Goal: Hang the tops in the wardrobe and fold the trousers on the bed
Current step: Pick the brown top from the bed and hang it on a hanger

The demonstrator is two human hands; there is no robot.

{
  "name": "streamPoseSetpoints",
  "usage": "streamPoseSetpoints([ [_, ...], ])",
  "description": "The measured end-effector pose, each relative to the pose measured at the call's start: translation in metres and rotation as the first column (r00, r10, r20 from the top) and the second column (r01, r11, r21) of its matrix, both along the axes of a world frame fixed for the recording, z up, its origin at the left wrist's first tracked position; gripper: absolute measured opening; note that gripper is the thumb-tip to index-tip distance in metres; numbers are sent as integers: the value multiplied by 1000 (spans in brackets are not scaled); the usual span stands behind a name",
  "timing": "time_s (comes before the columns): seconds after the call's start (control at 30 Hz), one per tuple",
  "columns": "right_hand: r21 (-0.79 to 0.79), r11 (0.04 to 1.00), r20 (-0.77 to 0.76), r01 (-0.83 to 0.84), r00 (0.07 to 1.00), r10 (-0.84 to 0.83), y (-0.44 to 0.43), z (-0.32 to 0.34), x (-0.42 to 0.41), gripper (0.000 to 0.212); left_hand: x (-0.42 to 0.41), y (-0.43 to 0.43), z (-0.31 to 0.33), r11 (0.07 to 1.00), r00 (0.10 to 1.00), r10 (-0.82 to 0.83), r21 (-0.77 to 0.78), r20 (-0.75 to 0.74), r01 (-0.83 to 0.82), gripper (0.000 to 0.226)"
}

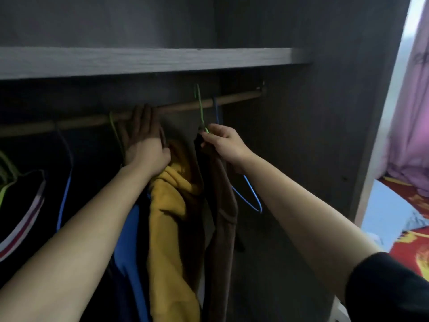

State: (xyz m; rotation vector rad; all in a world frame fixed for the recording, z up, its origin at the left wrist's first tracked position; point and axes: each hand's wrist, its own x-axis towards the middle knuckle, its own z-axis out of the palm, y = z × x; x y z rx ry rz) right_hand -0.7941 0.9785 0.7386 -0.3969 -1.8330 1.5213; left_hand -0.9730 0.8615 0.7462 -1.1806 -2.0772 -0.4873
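1. The right grip (222, 142) pinches the neck of a green hanger (201, 110) between thumb and curled fingers.
2. From this grip the hanger's wire runs almost straight up, leaning a little left. Its hook points upward and its top shows above the wooden rail (176, 108). Whether the hook rests on the rail, I cannot tell.
3. A brown top (224, 219) hangs straight down below the right grip, its long axis vertical. It lies in narrow folds inside the wardrobe (301, 135).
4. Just right of that grip a blue hanger (251, 198) hooks over the rail, and its bare shoulder slopes down past the wrist.
5. The left grip (146, 145) is open. Its fingers are straight, pointing up to the rail, and the palm presses against the hanging clothes.
6. Directly below the left grip hangs a yellow garment (169, 205), with a blue garment (130, 228) just left of it. Both hang lengthwise down.
7. Left of the left grip a second green hanger (114, 129) sits on the rail. Further left hangs a black garment (30, 205) with a striped neckline.
8. Above both grips runs a grey shelf (148, 61).
9. Well right of the right grip, outside the wardrobe, lies the bed (415, 247) with a red patterned cover. Pink cloth (413, 112) hangs above it.
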Motion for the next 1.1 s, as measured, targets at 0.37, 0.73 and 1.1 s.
streamPoseSetpoints([
  [0.37, 400, 902, 184, 160, 950, -251, 21, -35, -15, 46, 5, -4, 4, 999, 1000, 27, -33, -5, -27, 93],
  [0.73, 810, 299, -96, 505, 615, -782, -32, -120, 140, 45, 101, -14, -76, 962, 982, -187, 205, 17, 179, 68],
  [1.1, 862, 96, 79, 498, 57, -995, -66, -213, 440, 73, 382, 28, -194, 679, 672, -734, 114, 100, 725, 66],
])
